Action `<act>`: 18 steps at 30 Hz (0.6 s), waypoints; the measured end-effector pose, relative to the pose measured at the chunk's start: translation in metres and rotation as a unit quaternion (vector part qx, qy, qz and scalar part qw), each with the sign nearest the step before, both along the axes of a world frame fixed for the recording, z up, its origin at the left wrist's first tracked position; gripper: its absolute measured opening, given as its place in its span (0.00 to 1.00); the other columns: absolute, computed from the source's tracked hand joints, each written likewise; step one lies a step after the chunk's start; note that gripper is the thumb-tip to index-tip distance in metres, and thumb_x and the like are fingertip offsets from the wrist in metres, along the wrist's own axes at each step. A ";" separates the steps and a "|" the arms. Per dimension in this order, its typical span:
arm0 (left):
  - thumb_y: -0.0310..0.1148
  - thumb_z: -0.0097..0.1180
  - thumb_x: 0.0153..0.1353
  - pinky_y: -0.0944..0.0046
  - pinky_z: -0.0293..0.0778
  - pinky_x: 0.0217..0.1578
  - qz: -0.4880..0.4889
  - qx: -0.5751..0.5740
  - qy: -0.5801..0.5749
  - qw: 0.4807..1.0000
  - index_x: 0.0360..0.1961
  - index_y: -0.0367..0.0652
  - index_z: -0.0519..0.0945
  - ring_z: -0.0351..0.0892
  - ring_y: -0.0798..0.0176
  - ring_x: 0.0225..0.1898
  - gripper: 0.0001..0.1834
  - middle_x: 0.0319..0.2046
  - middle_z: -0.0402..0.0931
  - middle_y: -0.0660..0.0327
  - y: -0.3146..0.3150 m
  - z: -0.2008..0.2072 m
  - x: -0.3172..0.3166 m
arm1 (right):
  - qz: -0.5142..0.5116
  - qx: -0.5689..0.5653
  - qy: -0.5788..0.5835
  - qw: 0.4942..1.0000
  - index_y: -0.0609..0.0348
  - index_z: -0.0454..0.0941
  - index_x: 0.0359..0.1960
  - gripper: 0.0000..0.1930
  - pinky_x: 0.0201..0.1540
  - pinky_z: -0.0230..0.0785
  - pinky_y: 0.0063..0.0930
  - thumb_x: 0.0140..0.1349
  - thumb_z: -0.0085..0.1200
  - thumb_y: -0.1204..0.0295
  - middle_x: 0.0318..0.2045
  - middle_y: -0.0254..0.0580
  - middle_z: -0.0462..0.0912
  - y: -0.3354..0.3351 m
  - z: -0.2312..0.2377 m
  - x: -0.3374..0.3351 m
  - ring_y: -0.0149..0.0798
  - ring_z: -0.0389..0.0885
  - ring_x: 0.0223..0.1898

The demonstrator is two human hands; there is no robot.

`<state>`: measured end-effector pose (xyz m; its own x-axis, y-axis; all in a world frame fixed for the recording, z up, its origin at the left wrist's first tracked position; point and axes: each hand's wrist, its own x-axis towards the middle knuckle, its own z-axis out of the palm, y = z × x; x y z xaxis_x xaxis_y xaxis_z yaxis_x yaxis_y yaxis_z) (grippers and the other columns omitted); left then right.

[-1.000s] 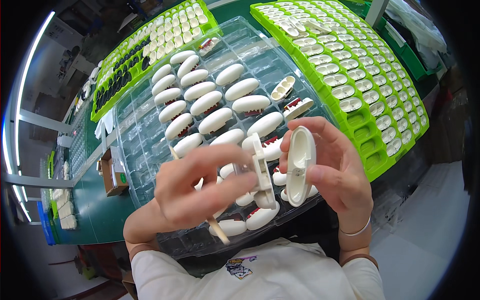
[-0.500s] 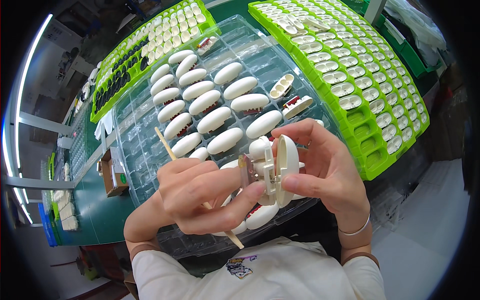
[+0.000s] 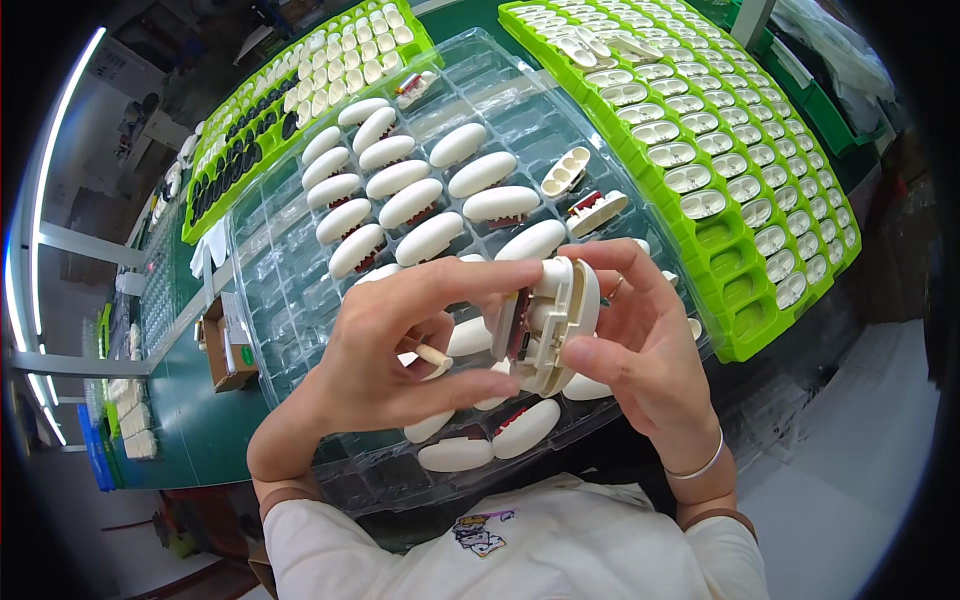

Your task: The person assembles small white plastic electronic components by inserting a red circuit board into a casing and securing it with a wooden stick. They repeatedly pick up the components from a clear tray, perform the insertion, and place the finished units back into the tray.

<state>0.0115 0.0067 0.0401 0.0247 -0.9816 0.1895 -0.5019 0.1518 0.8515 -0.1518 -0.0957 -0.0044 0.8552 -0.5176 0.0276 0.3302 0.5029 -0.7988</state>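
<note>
- Both hands meet over the near end of the clear tray [image 3: 300, 300]: left hand [image 3: 390, 350] and right hand [image 3: 640, 350] pinch a white oval case [image 3: 555, 320], its halves ajar.
- Align edges squarely, then squeeze evenly.
- Farther off, green trays [image 3: 740, 330] flank it.

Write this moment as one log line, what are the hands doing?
left hand: wooden stick, pinching white case | right hand: holding case | below: clear tray

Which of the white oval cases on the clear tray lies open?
The open case near the tray's far right side: its hollow compartments face up, while the others show closed, smooth white shells.
</note>
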 end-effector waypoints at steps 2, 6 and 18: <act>0.23 0.65 0.36 0.81 0.51 0.10 -0.022 -0.045 -0.038 0.998 0.43 0.35 0.71 0.60 0.82 0.12 0.28 0.35 0.74 0.58 -0.001 -0.009 0.005 | 0.003 -0.008 0.009 1.000 0.61 0.62 0.47 0.26 0.43 0.68 0.27 0.45 0.58 0.77 0.43 0.46 0.68 0.000 0.001 -0.001 0.36 0.70 0.45; 0.26 0.65 0.36 0.78 0.51 0.11 0.021 -0.054 -0.040 0.998 0.42 0.46 0.74 0.55 0.79 0.13 0.26 0.26 0.74 0.67 0.000 -0.010 0.003 | -0.008 -0.029 0.020 0.999 0.62 0.62 0.47 0.26 0.41 0.69 0.25 0.45 0.58 0.77 0.42 0.45 0.68 0.000 0.001 0.000 0.36 0.71 0.44; 0.27 0.66 0.34 0.76 0.52 0.12 0.038 -0.073 -0.050 0.995 0.40 0.47 0.76 0.56 0.77 0.14 0.25 0.25 0.74 0.67 -0.001 -0.014 0.002 | -0.032 -0.083 0.034 0.995 0.63 0.62 0.47 0.25 0.41 0.71 0.25 0.45 0.57 0.79 0.43 0.43 0.68 -0.001 0.003 -0.001 0.36 0.71 0.44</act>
